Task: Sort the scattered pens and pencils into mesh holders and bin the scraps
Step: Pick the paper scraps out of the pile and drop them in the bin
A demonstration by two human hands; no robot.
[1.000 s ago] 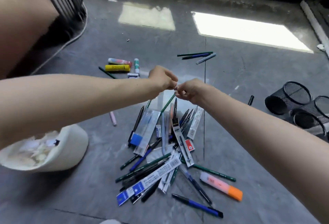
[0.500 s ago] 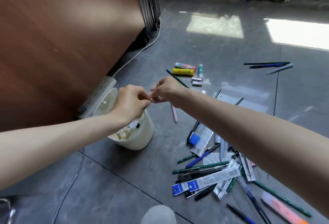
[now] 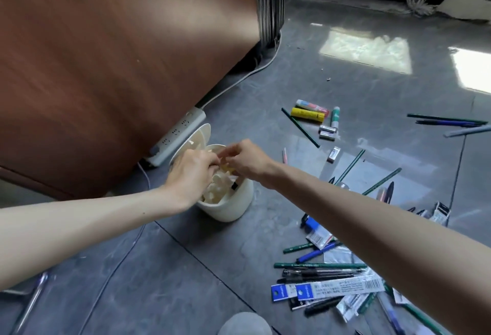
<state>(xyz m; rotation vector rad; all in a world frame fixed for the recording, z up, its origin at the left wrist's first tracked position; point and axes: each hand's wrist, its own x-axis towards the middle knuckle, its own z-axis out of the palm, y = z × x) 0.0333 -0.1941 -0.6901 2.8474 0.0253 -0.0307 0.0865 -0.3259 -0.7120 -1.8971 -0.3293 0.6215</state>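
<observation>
Left hand point(image 3: 192, 175) and right hand point(image 3: 248, 161) meet fingertips curled, centre-frame, directly above bin point(image 3: 229, 211) (can't tell what's pinched).

**Both hands over the bin**

L hand point(image 3: 191, 172) & R hand point(image 3: 248, 160) meet fingertip to fingertip above the cream bin point(image 3: 233, 208), fingers curled. Too blurred to tell what, if anything, they pinch. Bin holds pale scraps point(image 3: 218, 189); its lid point(image 3: 198, 135) is tipped up at its 11 o'clock, power strip point(image 3: 178, 139) just behind. Pile of pens & pencils point(image 3: 318, 272) at bin's 4 o'clock. Yellow marker point(image 3: 308, 114) w/ green pencil point(image 3: 300, 127) beside it at 2 o'clock. Brown panel point(image 3: 106, 68) at 10.
</observation>
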